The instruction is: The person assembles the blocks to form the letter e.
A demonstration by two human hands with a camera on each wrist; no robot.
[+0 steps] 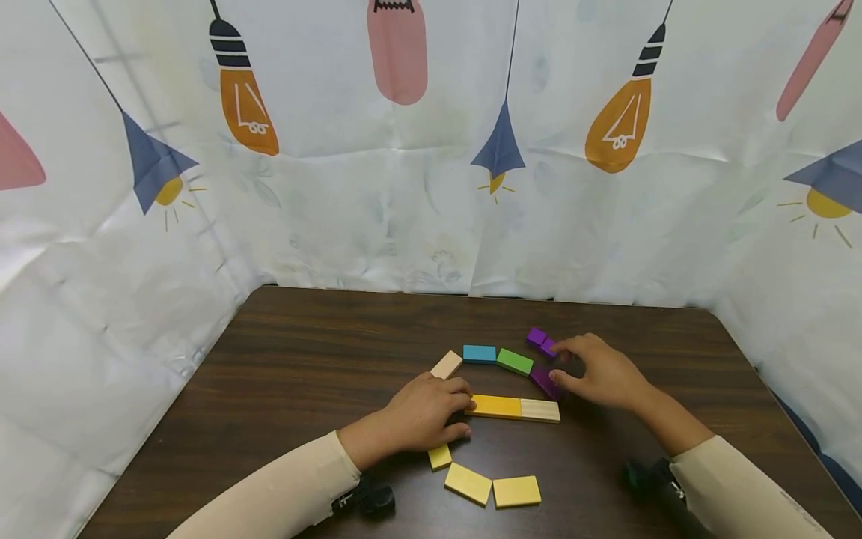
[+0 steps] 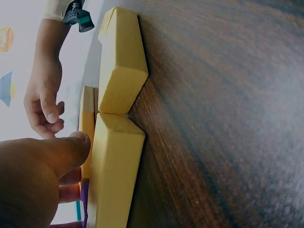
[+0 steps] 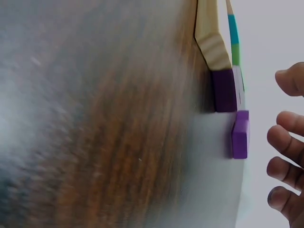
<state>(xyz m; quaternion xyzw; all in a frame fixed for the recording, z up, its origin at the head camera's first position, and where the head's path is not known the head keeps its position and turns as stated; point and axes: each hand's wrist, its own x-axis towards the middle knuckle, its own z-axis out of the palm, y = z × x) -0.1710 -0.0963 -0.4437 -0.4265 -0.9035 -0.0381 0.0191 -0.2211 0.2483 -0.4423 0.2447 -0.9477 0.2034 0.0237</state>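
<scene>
My left hand (image 1: 420,410) lies over the left side of a wooden block arrangement, fingertips at the end of an orange block (image 1: 497,406). In the left wrist view its thumb is extended beside the blocks; what lies under the palm is mostly hidden. My right hand (image 1: 598,372) hovers at the right, fingers apart and loosely bent, beside small purple blocks (image 1: 536,337) and a dark purple block (image 1: 544,382). Nothing sits between its fingers in the right wrist view. A green block (image 1: 515,362), a blue block (image 1: 479,354) and a natural wood block (image 1: 447,364) continue the curve.
A pale wood block (image 1: 540,410) adjoins the orange one. Yellow blocks (image 1: 516,492) curve along the near side. Everything lies on a dark brown table (image 1: 303,352), with a printed white curtain (image 1: 404,224) behind and at both sides.
</scene>
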